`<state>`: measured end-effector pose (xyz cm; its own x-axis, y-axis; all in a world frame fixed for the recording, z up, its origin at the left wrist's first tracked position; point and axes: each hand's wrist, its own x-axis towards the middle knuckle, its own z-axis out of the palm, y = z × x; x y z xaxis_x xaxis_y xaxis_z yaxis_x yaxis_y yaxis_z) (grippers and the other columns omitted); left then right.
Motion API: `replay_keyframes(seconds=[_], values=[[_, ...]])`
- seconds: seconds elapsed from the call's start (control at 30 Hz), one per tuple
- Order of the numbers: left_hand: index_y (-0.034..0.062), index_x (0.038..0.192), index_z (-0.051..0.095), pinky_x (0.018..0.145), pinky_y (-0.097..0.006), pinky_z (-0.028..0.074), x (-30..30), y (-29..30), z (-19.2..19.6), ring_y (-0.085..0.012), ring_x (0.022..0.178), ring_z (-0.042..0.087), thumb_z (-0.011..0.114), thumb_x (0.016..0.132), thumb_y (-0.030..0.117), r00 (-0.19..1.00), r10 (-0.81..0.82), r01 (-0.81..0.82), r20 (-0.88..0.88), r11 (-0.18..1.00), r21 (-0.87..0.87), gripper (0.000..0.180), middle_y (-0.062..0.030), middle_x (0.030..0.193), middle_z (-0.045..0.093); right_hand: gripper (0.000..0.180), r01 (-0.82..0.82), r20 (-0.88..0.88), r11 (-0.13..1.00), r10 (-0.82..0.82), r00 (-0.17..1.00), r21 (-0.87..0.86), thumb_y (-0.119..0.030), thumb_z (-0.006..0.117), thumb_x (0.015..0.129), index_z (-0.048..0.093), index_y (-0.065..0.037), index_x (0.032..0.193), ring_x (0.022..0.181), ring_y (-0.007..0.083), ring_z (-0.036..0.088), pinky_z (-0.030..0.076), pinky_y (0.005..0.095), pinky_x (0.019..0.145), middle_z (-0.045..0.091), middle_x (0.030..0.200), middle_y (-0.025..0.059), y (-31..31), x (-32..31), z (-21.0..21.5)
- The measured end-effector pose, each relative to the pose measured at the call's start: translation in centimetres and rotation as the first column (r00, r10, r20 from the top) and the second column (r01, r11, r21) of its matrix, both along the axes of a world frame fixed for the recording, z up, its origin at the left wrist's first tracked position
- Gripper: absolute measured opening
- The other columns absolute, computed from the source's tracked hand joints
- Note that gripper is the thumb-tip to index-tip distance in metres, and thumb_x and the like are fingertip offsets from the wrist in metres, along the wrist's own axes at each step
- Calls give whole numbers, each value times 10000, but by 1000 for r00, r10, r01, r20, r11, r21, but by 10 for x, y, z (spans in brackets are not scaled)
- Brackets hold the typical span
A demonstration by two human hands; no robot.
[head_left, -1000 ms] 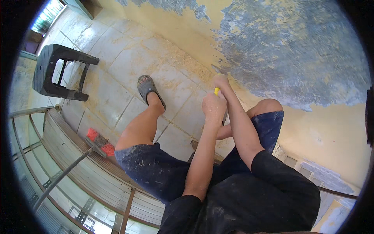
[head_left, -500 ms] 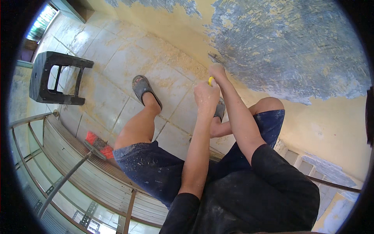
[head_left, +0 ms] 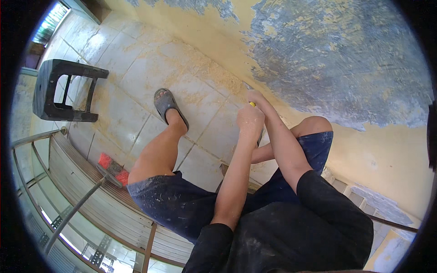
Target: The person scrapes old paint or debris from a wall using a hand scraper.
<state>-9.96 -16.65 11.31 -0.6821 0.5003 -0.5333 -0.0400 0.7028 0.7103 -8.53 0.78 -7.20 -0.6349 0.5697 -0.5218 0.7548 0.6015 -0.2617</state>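
Both of my hands are closed on one scraper, whose yellow handle (head_left: 252, 104) shows as a small patch between them. My left hand (head_left: 250, 120) grips the rear end of the handle. Ahead of it my right hand (head_left: 256, 97) wraps the handle nearer the blade. Only a sliver of the grey blade pokes out beyond the right hand, low by the foot of the wall (head_left: 273, 98); whether it touches the wall I cannot tell. Grey-blue scraped patches (head_left: 337, 59) show on the wall where the cream paint is off.
Cream flakes and dust (head_left: 214, 75) lie on the tiled floor (head_left: 123, 109) along the wall. A black plastic stool (head_left: 43, 91) stands at the left. Nearer are a broom with red and grey bristles (head_left: 114, 168) and a glass-and-metal cabinet (head_left: 91, 200). My sandalled foot (head_left: 168, 105) is on the floor.
Both hands have moved down along the wall toward me with the scraper, the left one also slightly rightward. The blade, plainly seen at the scraped patch before, is now mostly hidden.
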Motion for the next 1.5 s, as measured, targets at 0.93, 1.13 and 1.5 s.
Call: replay_keyframes(seconds=[0.93, 1.13, 1.5], values=[[-65, 766, 694, 657, -474, 518, -12, -21, 83, -412, 702, 657, 606, 865, 253, 958, 153, -117, -244, 981, 154, 345, -265, 722, 646, 218, 145, -146, 987, -133, 980, 75, -158, 561, 740, 727, -18, 737, 729, 329, 701, 536, 431, 644, 690, 777, 203, -23, -44, 136], [-67, 762, 695, 660, -474, 521, -22, -26, 84, -415, 712, 662, 621, 850, 251, 963, 168, -134, -212, 977, 167, 338, -265, 714, 648, 229, 2, -72, 987, 10, 997, 160, -181, 577, 722, 736, -24, 776, 788, 357, 694, 530, 443, 670, 686, 845, 225, -26, -52, 141], [-59, 809, 702, 716, -465, 540, -17, -4, 61, -420, 796, 675, 637, 830, 251, 964, 133, -110, -231, 988, 107, 317, -289, 819, 666, 256, -230, 13, 954, 232, 973, 194, -185, 572, 736, 723, -21, 863, 817, 351, 690, 528, 442, 680, 689, 902, 229, -2, -53, 100]])
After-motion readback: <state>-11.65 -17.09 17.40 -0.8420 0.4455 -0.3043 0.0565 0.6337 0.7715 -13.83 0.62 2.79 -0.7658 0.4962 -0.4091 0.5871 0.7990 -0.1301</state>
